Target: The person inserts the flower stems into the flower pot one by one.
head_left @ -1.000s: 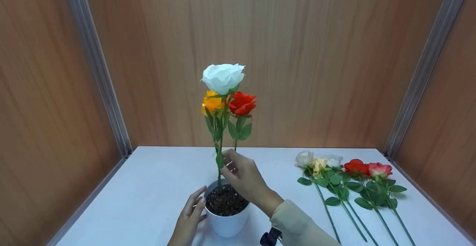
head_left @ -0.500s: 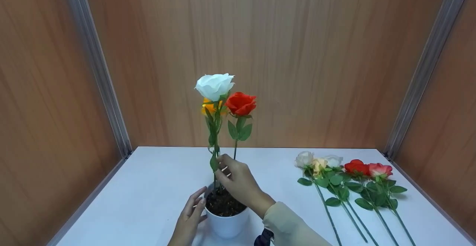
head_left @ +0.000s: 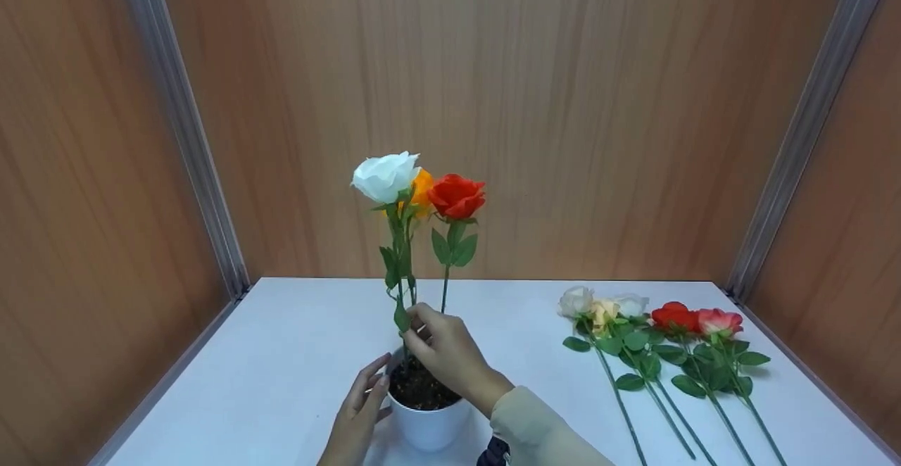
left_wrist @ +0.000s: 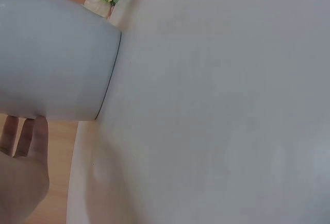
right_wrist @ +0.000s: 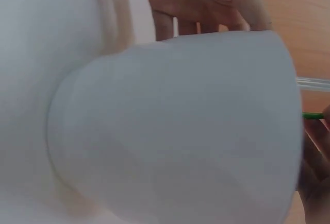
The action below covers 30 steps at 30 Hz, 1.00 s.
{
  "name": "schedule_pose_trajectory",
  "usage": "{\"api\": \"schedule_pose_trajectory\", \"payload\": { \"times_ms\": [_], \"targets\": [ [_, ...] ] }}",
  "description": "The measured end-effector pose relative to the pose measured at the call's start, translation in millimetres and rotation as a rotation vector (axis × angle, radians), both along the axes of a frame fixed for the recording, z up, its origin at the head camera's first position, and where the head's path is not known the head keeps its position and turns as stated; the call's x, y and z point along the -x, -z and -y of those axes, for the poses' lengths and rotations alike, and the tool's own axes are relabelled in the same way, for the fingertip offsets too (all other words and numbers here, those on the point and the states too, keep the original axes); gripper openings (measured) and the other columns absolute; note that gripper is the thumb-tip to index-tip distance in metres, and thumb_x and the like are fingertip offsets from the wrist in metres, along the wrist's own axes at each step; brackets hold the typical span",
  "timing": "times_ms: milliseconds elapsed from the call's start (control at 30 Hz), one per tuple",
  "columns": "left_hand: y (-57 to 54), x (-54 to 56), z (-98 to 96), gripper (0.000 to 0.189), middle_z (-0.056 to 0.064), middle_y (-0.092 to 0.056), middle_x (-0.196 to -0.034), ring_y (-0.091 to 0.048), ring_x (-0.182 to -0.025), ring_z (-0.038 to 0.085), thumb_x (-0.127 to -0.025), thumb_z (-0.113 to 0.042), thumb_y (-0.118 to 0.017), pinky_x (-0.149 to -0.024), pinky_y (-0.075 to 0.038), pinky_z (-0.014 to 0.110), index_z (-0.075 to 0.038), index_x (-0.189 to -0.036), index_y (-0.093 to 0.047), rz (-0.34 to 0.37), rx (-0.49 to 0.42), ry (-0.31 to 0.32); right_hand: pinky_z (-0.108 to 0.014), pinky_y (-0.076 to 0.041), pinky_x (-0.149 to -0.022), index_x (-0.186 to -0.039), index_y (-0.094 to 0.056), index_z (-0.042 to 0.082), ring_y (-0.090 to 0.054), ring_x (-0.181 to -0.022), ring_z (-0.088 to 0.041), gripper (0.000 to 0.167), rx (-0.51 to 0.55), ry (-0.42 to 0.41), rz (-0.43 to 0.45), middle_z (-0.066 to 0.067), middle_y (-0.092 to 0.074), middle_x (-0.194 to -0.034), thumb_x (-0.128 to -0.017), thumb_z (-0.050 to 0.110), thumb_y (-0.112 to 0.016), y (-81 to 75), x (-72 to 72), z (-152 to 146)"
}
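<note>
In the head view my right hand [head_left: 454, 355] pinches the stem of a white rose [head_left: 386, 178], just above the dark soil [head_left: 422, 388] in a white pot [head_left: 429, 429]. The stem stands nearly upright over the left part of the soil. My left hand [head_left: 357, 410] rests its fingers against the pot's left side; the left wrist view shows these fingertips [left_wrist: 39, 123] at its wall. Behind the white rose are an orange rose [head_left: 422, 191], partly hidden, and a red rose [head_left: 456, 197], both upright. The right wrist view shows a green stem [right_wrist: 311, 116] at the right fingers.
On the right of the white table [head_left: 281, 353] lie several loose roses: whitish ones [head_left: 576, 301], a pale yellow one [head_left: 604, 312], a red one [head_left: 674, 316] and a pink one [head_left: 718, 321], stems toward the front. Wooden panels [head_left: 493, 65] enclose the table.
My right hand has moved down and slightly left with the white rose, whose bloom is now lower and further left. The orange rose's bloom has shifted right. My left hand has stayed at the pot.
</note>
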<state>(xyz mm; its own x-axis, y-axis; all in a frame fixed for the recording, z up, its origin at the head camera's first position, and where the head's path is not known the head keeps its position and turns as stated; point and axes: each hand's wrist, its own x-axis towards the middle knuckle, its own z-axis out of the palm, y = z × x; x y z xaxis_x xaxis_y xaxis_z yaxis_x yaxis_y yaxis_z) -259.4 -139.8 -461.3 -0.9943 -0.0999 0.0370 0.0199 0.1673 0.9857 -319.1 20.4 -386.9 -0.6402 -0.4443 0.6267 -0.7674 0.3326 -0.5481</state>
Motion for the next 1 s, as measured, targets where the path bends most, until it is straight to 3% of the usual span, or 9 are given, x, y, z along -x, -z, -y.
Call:
{"api": "schedule_pose_trajectory", "payload": {
  "times_ms": [433, 633, 1000],
  "targets": [
    [0.6, 0.5, 1.1, 0.078, 0.018, -0.049, -0.139, -0.045, -0.132, 0.045, -0.097, -0.069, -0.045, -0.095, -0.054, 0.053, -0.016, -0.154, -0.037, 0.021, 0.011, 0.005, -0.016, -0.056, -0.076, -0.106, -0.069, 0.012, -0.067, -0.085, -0.001, 0.009, -0.016, -0.030, 0.083, 0.008, -0.072, -0.093, -0.102, 0.015, -0.063, 11.5, 3.3, 1.4],
    [0.7, -0.4, 1.6, 0.078, 0.020, -0.047, -0.141, -0.044, -0.133, 0.045, -0.098, -0.068, -0.043, -0.097, -0.053, 0.052, -0.016, -0.155, -0.036, 0.010, 0.017, 0.025, -0.017, -0.057, -0.073, -0.102, -0.069, 0.011, -0.066, -0.081, 0.000, 0.009, -0.001, -0.058, 0.077, 0.006, -0.072, -0.091, -0.101, 0.019, -0.065, 15.8, 3.9, 3.1],
    [1.3, -1.9, 2.7, 0.075, 0.018, -0.046, -0.140, -0.045, -0.132, 0.045, -0.098, -0.066, -0.045, -0.097, -0.053, 0.054, -0.017, -0.155, -0.036, 0.005, -0.003, 0.024, -0.016, -0.057, -0.071, -0.094, -0.067, 0.012, -0.066, -0.079, 0.000, 0.009, -0.005, -0.014, 0.059, 0.007, -0.070, -0.087, -0.097, 0.020, -0.070, 18.8, 4.4, 4.2]
  ]
}}
